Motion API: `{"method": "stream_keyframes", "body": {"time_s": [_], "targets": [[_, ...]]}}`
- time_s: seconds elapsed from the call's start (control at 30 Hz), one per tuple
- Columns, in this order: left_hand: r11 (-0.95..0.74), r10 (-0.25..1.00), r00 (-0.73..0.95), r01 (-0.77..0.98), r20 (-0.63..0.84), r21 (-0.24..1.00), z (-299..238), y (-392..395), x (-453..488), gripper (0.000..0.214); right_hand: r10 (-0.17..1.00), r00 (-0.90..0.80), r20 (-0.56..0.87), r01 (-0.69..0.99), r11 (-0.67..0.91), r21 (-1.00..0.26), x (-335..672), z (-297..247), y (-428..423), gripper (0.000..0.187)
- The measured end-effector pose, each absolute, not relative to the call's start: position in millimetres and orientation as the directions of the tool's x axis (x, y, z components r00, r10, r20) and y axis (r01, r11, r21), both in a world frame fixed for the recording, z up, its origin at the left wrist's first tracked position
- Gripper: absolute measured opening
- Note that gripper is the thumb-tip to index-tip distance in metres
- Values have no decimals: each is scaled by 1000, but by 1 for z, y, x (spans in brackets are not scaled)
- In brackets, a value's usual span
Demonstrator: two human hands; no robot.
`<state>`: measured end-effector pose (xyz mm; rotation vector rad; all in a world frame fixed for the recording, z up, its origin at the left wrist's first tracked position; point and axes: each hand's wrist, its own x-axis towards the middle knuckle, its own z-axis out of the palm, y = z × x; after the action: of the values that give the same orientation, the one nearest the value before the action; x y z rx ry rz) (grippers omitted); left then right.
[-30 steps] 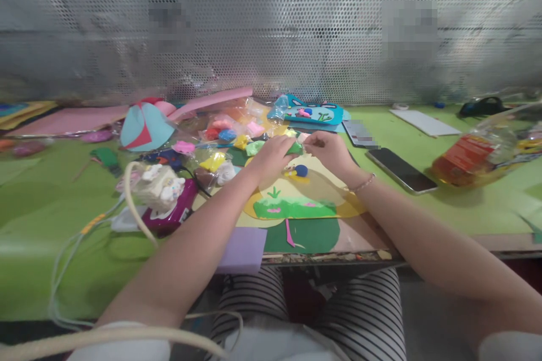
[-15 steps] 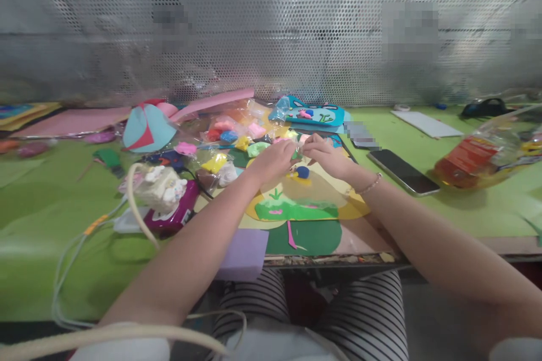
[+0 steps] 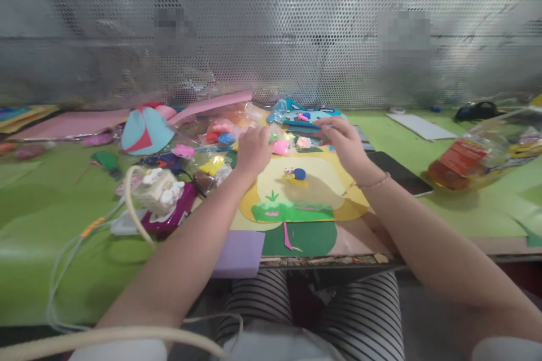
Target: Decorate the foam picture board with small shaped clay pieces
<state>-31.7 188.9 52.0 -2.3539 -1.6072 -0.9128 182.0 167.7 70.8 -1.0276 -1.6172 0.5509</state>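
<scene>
My left hand [image 3: 255, 149] is curled, fingertips down, among small wrapped packets of coloured clay; what it grips, if anything, is hidden. Beside its fingertips lie a pink clay packet [image 3: 280, 147] and a bit of green clay [image 3: 273, 137]. Farther right, my right hand [image 3: 345, 141] hovers with fingers loosely bent and apart, and no object shows in it. Below and between both hands lies a yellow picture board [image 3: 305, 194] with a green grass strip [image 3: 292, 212]. A small snail figure with a blue shell [image 3: 299, 174] sits on the board.
A blue decorated piece [image 3: 315, 115] lies behind the hands. To the right are a phone [image 3: 400, 174] and a bottle of amber liquid [image 3: 459, 161]. A purple device with a cream decorated top [image 3: 163, 194] and cables stand left. Purple foam [image 3: 239, 254] overhangs the front edge.
My hands were together above the board. They have moved apart, the left toward the clay packets and the right outward, uncovering the snail figure and pink packet.
</scene>
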Motion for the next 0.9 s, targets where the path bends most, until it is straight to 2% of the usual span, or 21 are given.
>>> {"method": "stream_keyframes", "body": {"time_s": [0.07,0.13,0.3,0.43,0.57,0.73,0.83,0.9], "targets": [[-307,814,124,921,567,239,49,193,-40,24,835,85,544,313,496,-810,191,72,176,19],[-249,836,107,948,538,199,43,196,-45,33,831,119,543,336,481,-810,196,68,183,18],[-250,863,180,964,471,88,32,195,-44,58,808,-9,589,462,525,-714,190,53,188,24],[-145,866,71,983,495,113,31,194,-44,58,819,-128,560,525,535,-663,181,47,183,26],[-81,868,-38,973,495,217,31,202,-49,55,813,-197,548,572,550,-609,178,44,180,24],[-230,801,-43,899,597,372,28,216,-54,54,821,-232,521,607,541,-582,175,43,178,24],[-215,808,-40,909,588,357,29,215,-54,53,827,-241,508,610,536,-584,174,44,176,24],[-104,873,-67,942,484,318,30,211,-54,47,826,-262,499,610,543,-578,174,44,176,24]]}}
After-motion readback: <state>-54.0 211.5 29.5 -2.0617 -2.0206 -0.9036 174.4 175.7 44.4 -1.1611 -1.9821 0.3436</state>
